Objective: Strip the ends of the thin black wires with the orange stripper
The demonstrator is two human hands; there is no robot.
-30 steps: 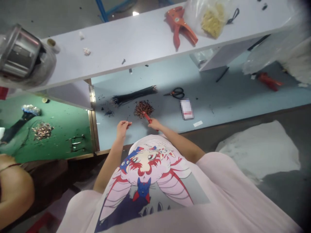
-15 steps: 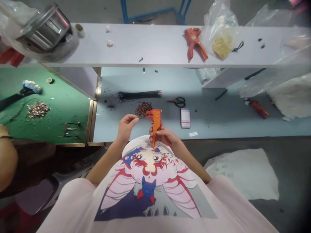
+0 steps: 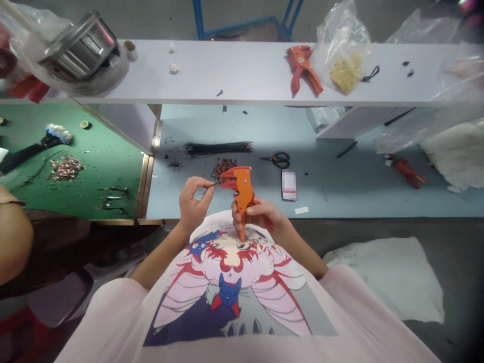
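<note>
My right hand (image 3: 257,214) is wrapped round the handles of an orange and red wire stripper (image 3: 244,185), whose red jaws point left. Pinched between thumb and fingers of my left hand (image 3: 194,199) is a thin dark wire (image 3: 216,183), its end at the stripper's jaws. Just behind the jaws lies a pile of small brown and dark scraps (image 3: 224,167). A bundle of black wires (image 3: 219,147) rests on the blue table farther back. Black-handled scissors (image 3: 280,160) lie to the right of the pile.
A white shelf (image 3: 242,75) spans the back, bearing another orange stripper (image 3: 301,68) and a bag of yellow pieces (image 3: 346,73). A phone-like object (image 3: 289,184) lies right of my hands. At left, a person's arm (image 3: 13,237) is beside the green table (image 3: 91,176).
The stripper has come up closer to the camera in my right hand. My left hand has shifted slightly, and the wire now reaches the jaws. The view has moved a little.
</note>
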